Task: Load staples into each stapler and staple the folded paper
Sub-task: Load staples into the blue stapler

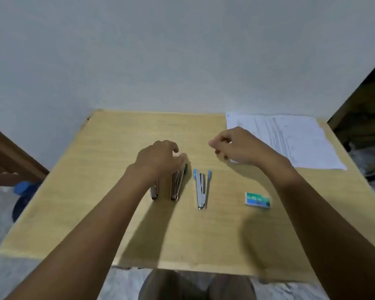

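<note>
Left hand (pixel 160 158) hangs with bent fingers over the far ends of two staplers left of the blue stapler (pixel 202 188); I cannot tell whether it grips them. Right hand (pixel 236 147) hovers beyond and right of the blue stapler, its fingers curled, and any pinch is unclear. The light wooden table (pixel 95 191) stands against a pale wall (pixel 182 50). Three staplers lie in a row: the blue stapler, a green-tipped stapler (pixel 178 185) just left of it, and a half-hidden stapler (pixel 153 191) farther left. One staple box (pixel 257 199) lies right of the blue stapler. The printed paper (pixel 290 137) lies farther right and beyond it.
</note>
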The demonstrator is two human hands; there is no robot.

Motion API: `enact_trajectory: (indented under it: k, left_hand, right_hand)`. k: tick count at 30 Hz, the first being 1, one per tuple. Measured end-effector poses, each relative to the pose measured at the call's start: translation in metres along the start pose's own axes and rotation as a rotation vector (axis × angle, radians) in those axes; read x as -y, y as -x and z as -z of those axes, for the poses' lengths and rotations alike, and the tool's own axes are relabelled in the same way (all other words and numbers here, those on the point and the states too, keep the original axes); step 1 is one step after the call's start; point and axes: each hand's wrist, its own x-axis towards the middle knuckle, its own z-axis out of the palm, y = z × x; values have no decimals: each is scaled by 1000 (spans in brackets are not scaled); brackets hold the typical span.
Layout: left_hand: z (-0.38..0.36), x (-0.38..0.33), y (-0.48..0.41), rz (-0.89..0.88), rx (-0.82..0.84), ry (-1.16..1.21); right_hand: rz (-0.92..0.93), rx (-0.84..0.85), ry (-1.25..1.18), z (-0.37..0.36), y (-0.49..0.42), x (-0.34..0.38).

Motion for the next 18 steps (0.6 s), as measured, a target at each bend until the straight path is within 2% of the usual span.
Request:
enact_trajectory:
  k: [6,15,18]
  left_hand:
    - [-42,5,33,-60,-130,-124]
    - [-49,-7,77,-61,-212,2]
    - [-50,-14,94,-53,-307,159]
  right_hand:
    - [-127,-1,109,-50,32,-30]
    - [-212,-258,185,-97,53,-12]
    - [-200,-311,198,-98,62,-11]
